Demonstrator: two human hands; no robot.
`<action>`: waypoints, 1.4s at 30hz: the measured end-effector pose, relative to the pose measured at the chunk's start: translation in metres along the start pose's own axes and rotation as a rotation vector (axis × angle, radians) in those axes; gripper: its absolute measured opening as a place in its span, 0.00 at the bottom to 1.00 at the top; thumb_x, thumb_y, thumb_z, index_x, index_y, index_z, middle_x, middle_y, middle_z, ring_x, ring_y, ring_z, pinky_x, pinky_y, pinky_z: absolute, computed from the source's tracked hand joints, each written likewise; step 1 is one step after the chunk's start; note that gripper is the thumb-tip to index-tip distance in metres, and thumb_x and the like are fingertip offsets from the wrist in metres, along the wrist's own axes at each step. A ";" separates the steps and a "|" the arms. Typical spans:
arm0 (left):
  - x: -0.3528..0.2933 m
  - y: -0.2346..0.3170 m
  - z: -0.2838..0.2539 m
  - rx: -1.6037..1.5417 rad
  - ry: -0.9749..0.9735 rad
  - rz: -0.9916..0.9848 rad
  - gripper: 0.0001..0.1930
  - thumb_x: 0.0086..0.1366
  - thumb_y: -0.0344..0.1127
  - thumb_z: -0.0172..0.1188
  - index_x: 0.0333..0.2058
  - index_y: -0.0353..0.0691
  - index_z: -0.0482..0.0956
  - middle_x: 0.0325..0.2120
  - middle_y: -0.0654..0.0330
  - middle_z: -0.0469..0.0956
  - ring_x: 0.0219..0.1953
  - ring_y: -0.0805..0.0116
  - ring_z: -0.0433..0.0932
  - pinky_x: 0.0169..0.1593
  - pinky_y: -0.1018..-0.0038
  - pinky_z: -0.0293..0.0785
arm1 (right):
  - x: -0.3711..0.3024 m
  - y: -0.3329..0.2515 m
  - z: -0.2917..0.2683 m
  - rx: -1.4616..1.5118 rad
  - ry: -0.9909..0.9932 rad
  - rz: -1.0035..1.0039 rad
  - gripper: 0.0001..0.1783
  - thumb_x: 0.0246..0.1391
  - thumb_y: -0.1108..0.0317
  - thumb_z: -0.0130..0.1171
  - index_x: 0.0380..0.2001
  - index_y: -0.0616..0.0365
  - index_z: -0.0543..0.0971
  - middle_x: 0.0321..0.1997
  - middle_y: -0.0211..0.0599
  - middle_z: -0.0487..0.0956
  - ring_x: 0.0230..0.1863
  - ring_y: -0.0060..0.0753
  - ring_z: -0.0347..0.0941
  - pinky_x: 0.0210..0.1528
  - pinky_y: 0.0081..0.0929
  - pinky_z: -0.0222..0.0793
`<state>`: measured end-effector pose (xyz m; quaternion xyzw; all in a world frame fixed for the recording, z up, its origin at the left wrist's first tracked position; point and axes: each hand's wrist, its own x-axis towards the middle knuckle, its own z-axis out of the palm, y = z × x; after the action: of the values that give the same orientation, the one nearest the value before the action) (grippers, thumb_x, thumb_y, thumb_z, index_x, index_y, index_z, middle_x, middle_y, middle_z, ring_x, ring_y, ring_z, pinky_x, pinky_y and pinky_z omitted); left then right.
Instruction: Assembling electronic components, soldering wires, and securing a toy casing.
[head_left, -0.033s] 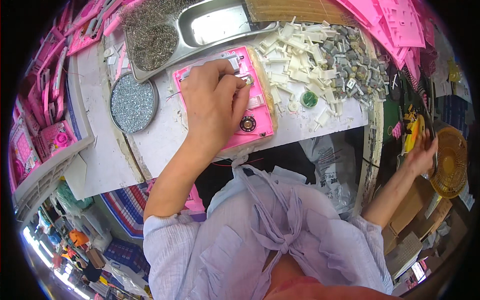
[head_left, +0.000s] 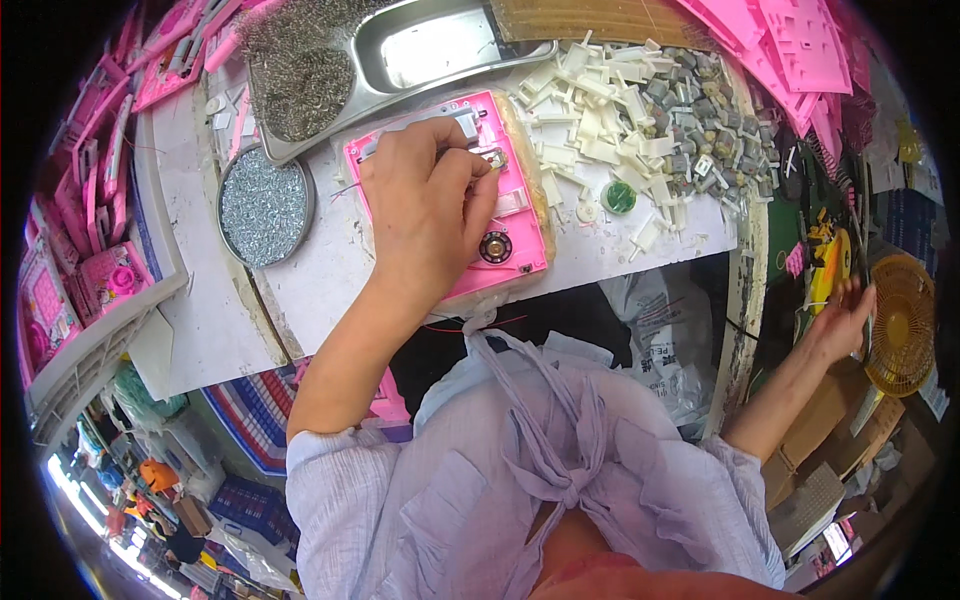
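My left hand (head_left: 420, 190) lies over a pink plastic housing (head_left: 530, 240) on the bench, its fingers bent and pinched together. At their tips shows a small whitish metal part (head_left: 495, 158), but what exactly they grip is hidden. The housing holds a grey strip (head_left: 468, 125), a clear rectangular piece (head_left: 510, 203) and a round black speaker (head_left: 495, 247). Thin wires stick out at its left side. Far off to the right, my right hand (head_left: 840, 325) is held with fingers stretched apart, near a yellow hanging tool (head_left: 830, 265), and nothing shows in it.
Left of the housing stands a round dish of screws (head_left: 265, 207). Behind is a metal tray (head_left: 430, 45) with many springs (head_left: 310, 80). White plastic parts (head_left: 610, 110) and grey pieces (head_left: 700, 130) are heaped right. Pink parts crowd both sides. A yellow fan (head_left: 898, 325) stands far right.
My right hand has dropped slightly, away from the yellow tool, and its fingers look straighter. My left hand stays in place on the housing.
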<state>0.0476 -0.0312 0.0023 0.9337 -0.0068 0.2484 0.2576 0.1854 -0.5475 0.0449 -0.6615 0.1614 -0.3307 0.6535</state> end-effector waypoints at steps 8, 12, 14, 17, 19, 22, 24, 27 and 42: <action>0.001 -0.001 0.003 0.020 -0.005 0.013 0.08 0.48 0.30 0.72 0.27 0.41 0.82 0.39 0.58 0.76 0.39 0.58 0.73 0.43 0.62 0.64 | -0.140 -0.005 0.057 0.047 -0.679 -0.011 0.16 0.58 0.64 0.66 0.46 0.61 0.77 0.40 0.36 0.77 0.34 0.21 0.69 0.33 0.20 0.67; 0.001 -0.001 0.006 0.025 0.005 0.015 0.08 0.48 0.29 0.71 0.28 0.42 0.81 0.39 0.60 0.76 0.40 0.58 0.72 0.45 0.62 0.63 | -0.200 0.000 0.126 0.099 -1.223 0.018 0.16 0.51 0.73 0.71 0.43 0.62 0.80 0.35 0.33 0.78 0.33 0.21 0.69 0.36 0.20 0.61; 0.001 -0.002 0.007 0.022 0.006 0.016 0.09 0.49 0.29 0.71 0.28 0.42 0.80 0.39 0.61 0.76 0.40 0.58 0.72 0.45 0.62 0.62 | -0.214 0.004 0.150 0.148 -1.286 -0.121 0.16 0.49 0.75 0.72 0.42 0.63 0.80 0.29 0.32 0.77 0.28 0.22 0.67 0.31 0.22 0.59; -0.001 -0.001 0.006 0.040 0.008 0.010 0.09 0.49 0.30 0.70 0.28 0.42 0.80 0.39 0.61 0.75 0.41 0.58 0.72 0.45 0.63 0.62 | -0.222 0.007 0.165 0.151 -1.348 -0.183 0.16 0.47 0.76 0.73 0.40 0.63 0.81 0.26 0.32 0.77 0.24 0.23 0.65 0.28 0.23 0.57; -0.001 -0.001 0.006 0.039 0.014 0.010 0.09 0.49 0.30 0.70 0.29 0.43 0.80 0.39 0.62 0.75 0.41 0.58 0.72 0.46 0.63 0.62 | -0.223 0.009 0.167 0.156 -1.347 -0.194 0.16 0.47 0.76 0.73 0.40 0.63 0.81 0.27 0.33 0.78 0.24 0.23 0.65 0.28 0.23 0.58; -0.001 -0.003 0.006 0.024 0.004 0.009 0.09 0.50 0.30 0.70 0.29 0.43 0.79 0.39 0.62 0.75 0.41 0.58 0.72 0.45 0.63 0.62 | -0.224 0.010 0.168 0.148 -1.342 -0.195 0.16 0.46 0.77 0.73 0.40 0.63 0.81 0.27 0.33 0.78 0.24 0.23 0.65 0.28 0.23 0.58; -0.001 -0.002 0.006 0.024 -0.001 0.004 0.09 0.50 0.30 0.71 0.29 0.43 0.79 0.39 0.62 0.75 0.41 0.58 0.71 0.45 0.62 0.62 | -0.226 0.010 0.169 0.143 -1.341 -0.186 0.16 0.46 0.77 0.73 0.40 0.62 0.81 0.27 0.33 0.78 0.24 0.23 0.65 0.28 0.23 0.58; -0.002 -0.002 0.006 0.018 -0.001 -0.004 0.09 0.50 0.30 0.70 0.29 0.43 0.79 0.39 0.62 0.75 0.41 0.58 0.71 0.46 0.62 0.62 | -0.228 0.012 0.171 0.142 -1.342 -0.182 0.16 0.45 0.77 0.73 0.40 0.62 0.81 0.26 0.33 0.78 0.24 0.23 0.66 0.28 0.22 0.58; -0.001 0.000 0.006 0.054 -0.005 -0.007 0.09 0.49 0.30 0.70 0.28 0.42 0.79 0.39 0.61 0.75 0.41 0.58 0.72 0.46 0.62 0.61 | -0.225 0.015 0.171 0.157 -1.366 -0.204 0.16 0.46 0.78 0.72 0.39 0.62 0.81 0.26 0.31 0.77 0.24 0.22 0.64 0.28 0.22 0.57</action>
<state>0.0494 -0.0342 -0.0026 0.9410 0.0026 0.2450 0.2334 0.1351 -0.2740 -0.0078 -0.6840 -0.3735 0.0894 0.6202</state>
